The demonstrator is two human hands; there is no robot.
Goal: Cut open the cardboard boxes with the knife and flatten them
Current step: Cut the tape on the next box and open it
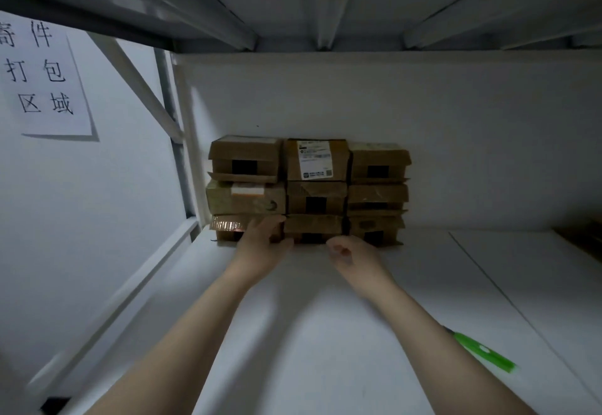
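Observation:
Several small cardboard boxes [309, 190] are stacked three high in three columns against the back wall of a white shelf [309, 333]. My left hand [264, 245] lies on the front of the bottom left box [228, 229], fingers spread against it. My right hand [350, 256] hovers just in front of the bottom middle box [312, 227], fingers loosely curled with nothing in them. A green-handled knife [482, 351] lies on the shelf at the right, beside my right forearm.
A shelf board with metal ribs [325, 23] hangs close overhead. A white upright post [185, 141] and diagonal brace stand left of the boxes. A paper sign [42, 72] hangs on the left wall. A seam [505, 291] runs across the shelf surface at right.

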